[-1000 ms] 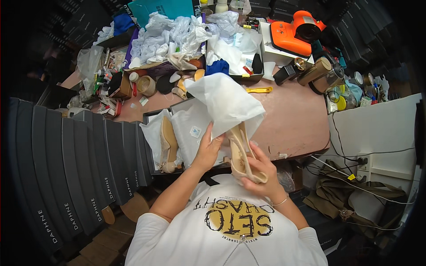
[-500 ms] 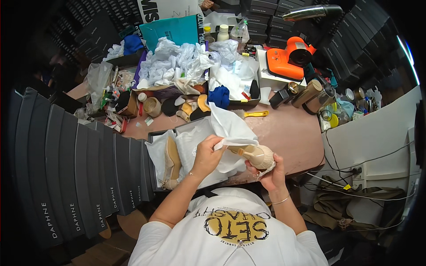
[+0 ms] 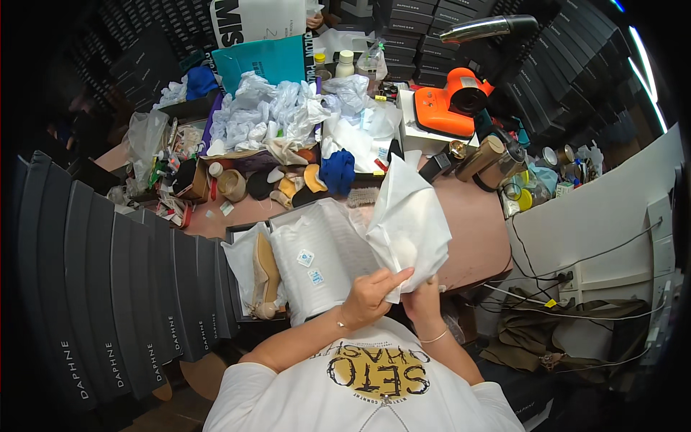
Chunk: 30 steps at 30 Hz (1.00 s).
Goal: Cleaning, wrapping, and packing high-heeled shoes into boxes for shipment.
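Note:
A white wrapping sheet point(image 3: 409, 223) stands up in front of me and covers the beige high-heeled shoe, which is hidden apart from a faint bulge. My left hand point(image 3: 368, 299) grips the sheet's lower edge, its index finger laid along the fold. Behind that edge, my right hand point(image 3: 423, 301) holds the covered shoe from the right; its fingers are mostly hidden. To the left, another beige high-heeled shoe point(image 3: 266, 277) lies on its side on white paper in a dark shoebox point(image 3: 241, 306). White ribbed foam sheeting point(image 3: 317, 241) with small blue-and-white stickers fills the box's right part.
Dark shoeboxes point(image 3: 93, 281) stand in a row on the left. Behind the work lie a brush point(image 3: 362, 196), a blue cloth point(image 3: 337, 171), sponges point(image 3: 289, 191) and bins of crumpled white paper point(image 3: 263, 111). An orange machine point(image 3: 450, 108) sits at back right, near flasks point(image 3: 497, 162).
The white sheet has come over the shoe and now hides it. Both hands have moved closer together and nearer my body. More of the foam sheeting shows.

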Each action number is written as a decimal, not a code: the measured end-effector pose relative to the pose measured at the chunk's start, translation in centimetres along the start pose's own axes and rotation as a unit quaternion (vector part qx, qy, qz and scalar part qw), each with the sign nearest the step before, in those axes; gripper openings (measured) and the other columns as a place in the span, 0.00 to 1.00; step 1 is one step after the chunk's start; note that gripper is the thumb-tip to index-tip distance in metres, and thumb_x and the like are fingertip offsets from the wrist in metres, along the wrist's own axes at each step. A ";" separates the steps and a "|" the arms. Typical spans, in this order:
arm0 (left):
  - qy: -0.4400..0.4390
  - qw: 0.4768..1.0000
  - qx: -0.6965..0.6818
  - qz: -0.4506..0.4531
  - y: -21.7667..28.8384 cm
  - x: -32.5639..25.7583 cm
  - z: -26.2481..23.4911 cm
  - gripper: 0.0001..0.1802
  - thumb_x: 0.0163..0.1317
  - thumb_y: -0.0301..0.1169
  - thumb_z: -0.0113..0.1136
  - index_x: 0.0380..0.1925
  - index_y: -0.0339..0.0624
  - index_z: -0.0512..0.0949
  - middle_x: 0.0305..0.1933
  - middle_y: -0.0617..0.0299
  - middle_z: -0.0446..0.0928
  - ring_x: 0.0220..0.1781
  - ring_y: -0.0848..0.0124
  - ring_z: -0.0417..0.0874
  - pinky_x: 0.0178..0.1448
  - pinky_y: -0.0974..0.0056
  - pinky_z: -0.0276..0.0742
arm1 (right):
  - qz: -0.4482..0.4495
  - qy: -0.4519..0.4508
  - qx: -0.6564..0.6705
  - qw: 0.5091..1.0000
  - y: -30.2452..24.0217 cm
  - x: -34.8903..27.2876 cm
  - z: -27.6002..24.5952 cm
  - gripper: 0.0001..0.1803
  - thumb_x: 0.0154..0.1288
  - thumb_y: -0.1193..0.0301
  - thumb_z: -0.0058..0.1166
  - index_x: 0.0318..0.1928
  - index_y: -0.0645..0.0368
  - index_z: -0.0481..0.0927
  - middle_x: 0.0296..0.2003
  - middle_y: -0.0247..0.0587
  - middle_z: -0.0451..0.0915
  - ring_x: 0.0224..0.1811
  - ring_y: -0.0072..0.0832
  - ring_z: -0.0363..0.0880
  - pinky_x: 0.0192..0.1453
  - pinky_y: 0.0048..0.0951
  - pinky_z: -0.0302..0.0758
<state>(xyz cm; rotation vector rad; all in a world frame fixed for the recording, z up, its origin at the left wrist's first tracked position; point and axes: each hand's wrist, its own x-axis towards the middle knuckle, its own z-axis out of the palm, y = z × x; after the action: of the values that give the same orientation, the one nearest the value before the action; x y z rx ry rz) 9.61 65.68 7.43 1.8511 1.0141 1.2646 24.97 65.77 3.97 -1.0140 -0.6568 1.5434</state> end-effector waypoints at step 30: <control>0.165 0.855 -0.336 -0.359 -4.2 -3.2 3.4 0.22 0.72 0.42 0.47 0.50 0.33 0.77 0.27 0.73 0.73 0.26 0.86 0.67 0.28 0.77 0.62 | -0.173 -0.222 -0.611 0.740 -4.5 1.1 -0.6 0.21 0.56 0.82 0.52 0.53 0.62 0.73 0.51 0.50 0.73 0.49 0.46 0.77 0.50 0.33 0.76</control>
<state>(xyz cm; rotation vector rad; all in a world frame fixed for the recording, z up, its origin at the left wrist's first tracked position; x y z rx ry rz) 11.12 64.57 1.51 0.6284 1.0949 1.2387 27.69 67.74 7.18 -1.2996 -2.2458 0.8732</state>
